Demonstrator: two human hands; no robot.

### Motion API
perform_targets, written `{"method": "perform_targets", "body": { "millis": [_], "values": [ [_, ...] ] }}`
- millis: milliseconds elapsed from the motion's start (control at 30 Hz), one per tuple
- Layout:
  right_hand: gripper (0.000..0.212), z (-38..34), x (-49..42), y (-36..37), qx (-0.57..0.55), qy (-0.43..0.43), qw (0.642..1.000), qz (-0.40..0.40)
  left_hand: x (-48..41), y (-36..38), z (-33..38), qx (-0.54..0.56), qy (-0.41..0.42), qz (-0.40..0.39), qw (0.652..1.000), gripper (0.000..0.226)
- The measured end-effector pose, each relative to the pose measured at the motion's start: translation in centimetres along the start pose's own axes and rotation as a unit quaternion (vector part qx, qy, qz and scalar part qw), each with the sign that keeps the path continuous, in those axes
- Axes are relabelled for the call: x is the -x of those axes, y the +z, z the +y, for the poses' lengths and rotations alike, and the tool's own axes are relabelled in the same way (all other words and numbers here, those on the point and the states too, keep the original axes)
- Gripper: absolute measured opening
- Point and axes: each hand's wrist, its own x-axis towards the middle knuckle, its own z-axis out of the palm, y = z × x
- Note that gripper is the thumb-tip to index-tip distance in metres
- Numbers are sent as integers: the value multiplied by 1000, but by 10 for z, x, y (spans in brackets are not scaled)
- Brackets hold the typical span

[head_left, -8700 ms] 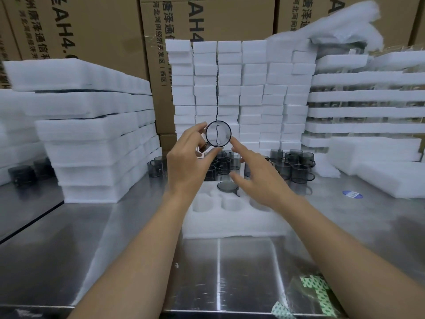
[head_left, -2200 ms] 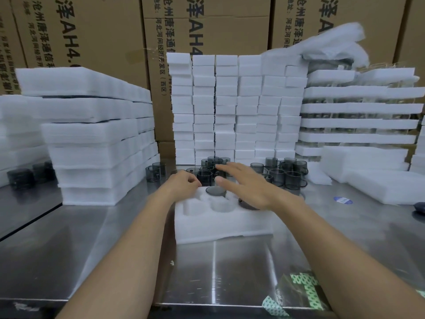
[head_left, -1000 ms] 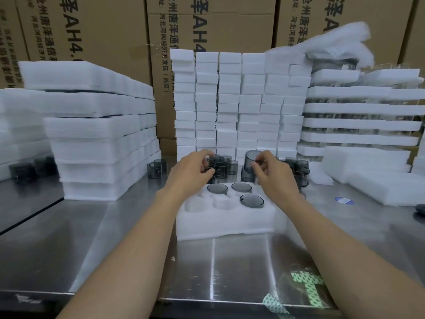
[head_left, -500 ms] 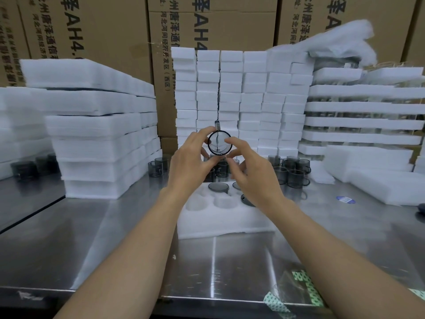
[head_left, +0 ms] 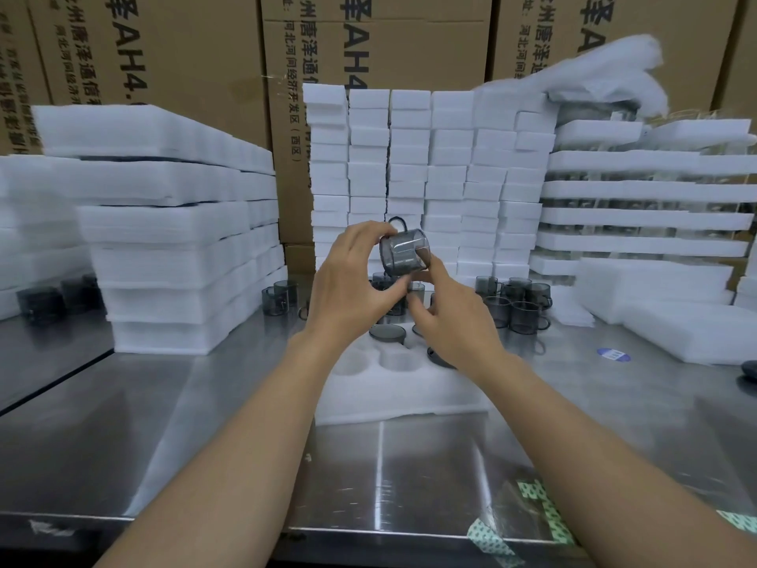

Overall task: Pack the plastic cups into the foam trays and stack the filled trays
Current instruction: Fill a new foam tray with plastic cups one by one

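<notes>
Both hands hold one smoky grey plastic cup (head_left: 403,252) up in front of me, tilted on its side with its handle at the top. My left hand (head_left: 352,284) grips its left side with thumb and fingers. My right hand (head_left: 450,321) pinches its lower right edge. Below them lies a white foam tray (head_left: 393,387) with round pockets; a grey cup (head_left: 387,334) sits in a far pocket and another cup (head_left: 438,356) shows partly under my right wrist. The near pockets are bare foam.
Loose grey cups (head_left: 516,303) stand behind the tray, a few more cups (head_left: 278,297) at the left. Foam tray stacks (head_left: 176,248) rise at left, foam blocks (head_left: 426,178) behind, filled stacked trays (head_left: 643,215) at right. Cardboard boxes back everything. Green tape (head_left: 540,510) lies at the steel table's front edge.
The cup has been turned from mouth-on to side-on in my hands. A second ago each hand was reaching among the loose cups behind the tray.
</notes>
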Motion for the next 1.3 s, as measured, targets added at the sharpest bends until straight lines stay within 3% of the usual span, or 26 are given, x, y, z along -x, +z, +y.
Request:
{"method": "perform_targets", "body": {
  "millis": [167,300,433,1067,1167,1300],
  "values": [
    [68,3,2,1,38,43,998,-29,2,1,2,7,12,-16,1000,61],
    [75,1,1,-2,-43,21,998,34,3,1,2,-5,12,-23,1000,64],
    [79,0,2,-2,-46,-8,999,-5,3,1,2,-10,18,-31,999,73],
    [75,-2,1,-4,-42,-14,999,-16,4,0,6,-21,25,-21,999,62],
    [76,1,1,-1,-64,-16,998,-3,3,1,9,35,-24,-17,999,58],
    [81,1,1,1,-104,-7,994,30,-1,1,13,142,-204,-55,967,52]
  ]
}}
